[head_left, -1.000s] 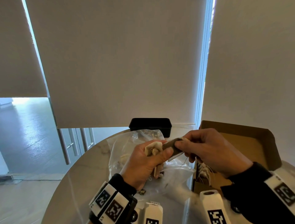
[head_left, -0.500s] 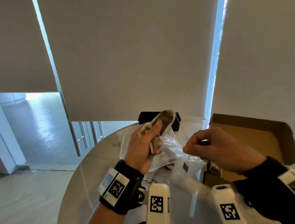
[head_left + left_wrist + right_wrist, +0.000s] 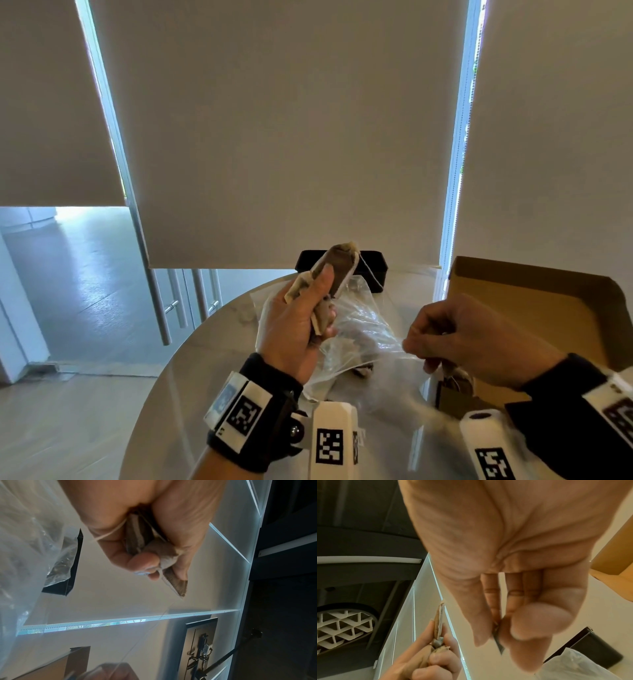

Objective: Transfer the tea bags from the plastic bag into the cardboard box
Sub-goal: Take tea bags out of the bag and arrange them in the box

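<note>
- Brown tea bags (image 3: 337, 270) stand bunched in the left hand (image 3: 294, 329), raised above the plastic bag (image 3: 356, 329); the grip is a closed fist round their lower ends, thumb pressed on the front one.
- From the left wrist view, the fingers (image 3: 144, 562) curl round several folded bags, and a thin string (image 3: 145, 635) runs away from the topmost bag's corner.
- The right hand (image 3: 476, 339), just in front of the cardboard box (image 3: 534, 301), has a narrow grip: thumb and forefinger pinch a small dark tag (image 3: 498, 644).
- The clear plastic bag lies crumpled on the pale tabletop (image 3: 191, 394), left of the box, with dark shapes inside it.
- The open box sits at the tabletop's right side, flap raised; what it contains is mostly hidden by the right hand.
- A black tray (image 3: 375, 270) stands behind the plastic bag.
</note>
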Demonstrator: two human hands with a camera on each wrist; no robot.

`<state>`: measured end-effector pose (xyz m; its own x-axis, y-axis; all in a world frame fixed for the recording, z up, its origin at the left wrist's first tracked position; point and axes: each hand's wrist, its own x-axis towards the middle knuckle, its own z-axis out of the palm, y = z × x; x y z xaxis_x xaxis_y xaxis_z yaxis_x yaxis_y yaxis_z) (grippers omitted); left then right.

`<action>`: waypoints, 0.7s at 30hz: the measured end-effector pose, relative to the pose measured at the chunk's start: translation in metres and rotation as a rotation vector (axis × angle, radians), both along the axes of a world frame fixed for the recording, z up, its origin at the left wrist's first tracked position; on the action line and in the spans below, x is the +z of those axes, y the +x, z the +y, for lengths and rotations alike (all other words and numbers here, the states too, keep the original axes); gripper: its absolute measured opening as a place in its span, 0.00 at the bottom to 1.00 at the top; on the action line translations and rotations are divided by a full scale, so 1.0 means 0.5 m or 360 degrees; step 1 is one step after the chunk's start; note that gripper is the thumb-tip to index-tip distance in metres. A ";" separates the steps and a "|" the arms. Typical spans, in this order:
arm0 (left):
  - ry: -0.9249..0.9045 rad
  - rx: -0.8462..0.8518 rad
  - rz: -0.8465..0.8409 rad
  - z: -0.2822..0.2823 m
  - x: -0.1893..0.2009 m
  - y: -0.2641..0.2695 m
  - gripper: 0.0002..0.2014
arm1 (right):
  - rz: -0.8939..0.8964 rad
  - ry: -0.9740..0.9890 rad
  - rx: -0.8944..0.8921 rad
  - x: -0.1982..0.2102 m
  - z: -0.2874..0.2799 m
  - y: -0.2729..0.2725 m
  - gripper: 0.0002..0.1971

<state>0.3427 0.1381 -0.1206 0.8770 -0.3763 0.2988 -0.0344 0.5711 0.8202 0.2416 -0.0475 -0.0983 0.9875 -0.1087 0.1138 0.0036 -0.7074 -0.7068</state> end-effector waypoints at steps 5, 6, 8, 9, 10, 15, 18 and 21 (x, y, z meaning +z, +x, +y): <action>0.0074 0.0001 -0.0057 -0.006 -0.005 -0.005 0.14 | -0.0289 0.0303 -0.0036 0.029 0.003 -0.016 0.07; 0.0098 0.0001 -0.0077 -0.008 -0.006 -0.008 0.15 | -0.0373 0.0385 -0.0026 0.039 0.008 -0.021 0.09; 0.0154 -0.0004 -0.0134 -0.014 -0.008 -0.012 0.21 | -0.0486 0.0497 0.0013 0.056 0.020 -0.029 0.14; 0.0188 -0.0014 -0.0168 -0.016 -0.010 -0.014 0.23 | -0.0511 0.0514 0.0040 0.063 0.027 -0.032 0.17; 0.0216 -0.0022 -0.0198 -0.018 -0.011 -0.017 0.25 | -0.0516 0.0508 0.0067 0.067 0.034 -0.034 0.21; 0.0341 -0.0087 -0.0375 -0.030 -0.015 -0.032 0.23 | -0.0483 0.0404 0.0060 0.063 0.045 -0.032 0.18; 0.0407 -0.0112 -0.0441 -0.038 -0.017 -0.037 0.23 | -0.0462 0.0280 -0.0056 0.067 0.027 -0.033 0.07; 0.0420 -0.0165 -0.0458 -0.047 -0.024 -0.043 0.20 | -0.0292 0.0161 -0.0044 0.082 0.007 -0.039 0.10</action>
